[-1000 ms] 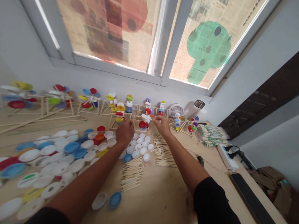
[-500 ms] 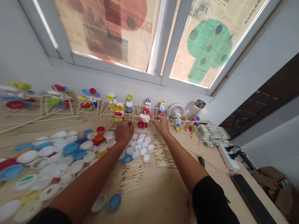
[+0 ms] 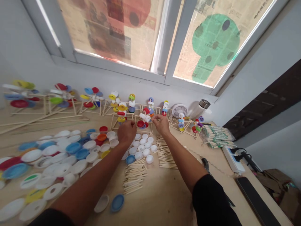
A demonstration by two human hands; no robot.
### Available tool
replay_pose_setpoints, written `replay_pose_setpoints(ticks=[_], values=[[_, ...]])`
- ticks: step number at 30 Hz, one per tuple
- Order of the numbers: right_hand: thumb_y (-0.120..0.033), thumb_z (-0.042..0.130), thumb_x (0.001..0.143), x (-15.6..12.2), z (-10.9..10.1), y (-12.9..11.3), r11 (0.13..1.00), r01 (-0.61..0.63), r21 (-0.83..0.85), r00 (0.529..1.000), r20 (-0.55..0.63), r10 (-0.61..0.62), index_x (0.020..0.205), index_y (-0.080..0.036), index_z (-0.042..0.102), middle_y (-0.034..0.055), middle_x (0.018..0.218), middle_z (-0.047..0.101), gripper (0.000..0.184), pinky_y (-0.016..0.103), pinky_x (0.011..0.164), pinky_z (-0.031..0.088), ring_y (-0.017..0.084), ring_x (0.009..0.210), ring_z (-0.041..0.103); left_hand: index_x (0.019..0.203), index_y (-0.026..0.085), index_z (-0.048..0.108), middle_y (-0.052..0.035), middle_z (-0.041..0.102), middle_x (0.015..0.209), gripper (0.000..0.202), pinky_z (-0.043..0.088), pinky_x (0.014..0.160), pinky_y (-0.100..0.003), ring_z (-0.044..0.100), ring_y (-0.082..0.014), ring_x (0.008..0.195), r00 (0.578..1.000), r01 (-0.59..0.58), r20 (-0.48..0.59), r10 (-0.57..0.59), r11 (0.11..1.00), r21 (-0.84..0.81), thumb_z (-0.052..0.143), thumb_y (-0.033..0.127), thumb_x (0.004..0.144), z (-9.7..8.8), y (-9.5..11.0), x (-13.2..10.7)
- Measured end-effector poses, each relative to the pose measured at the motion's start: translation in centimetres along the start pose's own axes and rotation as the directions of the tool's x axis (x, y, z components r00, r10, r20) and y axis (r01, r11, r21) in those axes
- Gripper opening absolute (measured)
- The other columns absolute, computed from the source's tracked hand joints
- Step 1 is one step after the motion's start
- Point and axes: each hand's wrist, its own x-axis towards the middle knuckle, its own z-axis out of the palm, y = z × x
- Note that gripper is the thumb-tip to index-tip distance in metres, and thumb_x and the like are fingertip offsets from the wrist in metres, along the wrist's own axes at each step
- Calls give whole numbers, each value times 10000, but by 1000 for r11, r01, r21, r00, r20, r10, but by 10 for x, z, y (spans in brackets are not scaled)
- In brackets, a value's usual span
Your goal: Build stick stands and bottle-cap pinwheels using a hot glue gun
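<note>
I see the person's two bare hands stretched forward over the pale wooden counter, with a small wheel model of red, blue and white plastic pieces on a thin stick frame standing between them, towards the wall. The right hand has thumb and forefinger drawn together right beside the wheel's white middle; from here I cannot tell whether they grip anything. The left hand is curled in on the other side, its fingers mostly hidden, so I cannot tell what it holds, if anything. Behind stands a row of similar colourful cap wheels on stick frames, and to the right of the model a round white fan and a clear bottle with a silver lid. Nearer, small white round caps lie grouped between the forearms, with one pile of short wooden sticks just in front and another beside the right forearm. Wide flat plastic lids in white, blue, red and yellow spread across the left.
</note>
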Motion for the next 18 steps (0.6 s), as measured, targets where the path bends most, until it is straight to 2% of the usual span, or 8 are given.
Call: replay_pose_setpoints(ticks=[11,18], values=[[-245,674,809,5,2,2,1000,-3,-11,1000,11,3,764,-253,727,-19,829,743,69,333,876,467,191,867,670,906,190,746,-105,763,893,251,491,716,-333,696,-270,862,1000,-4,-20,3,1000,-18,518,255,822,3,-2,2],[-244,675,809,4,1,1,1000,-5,-13,1000,13,5,776,-250,733,-23,822,747,68,315,855,462,181,852,665,993,191,731,-102,761,908,291,499,740,-343,693,-264,863,996,-36,-78,32,998,-51,498,265,837,4,-5,-2]])
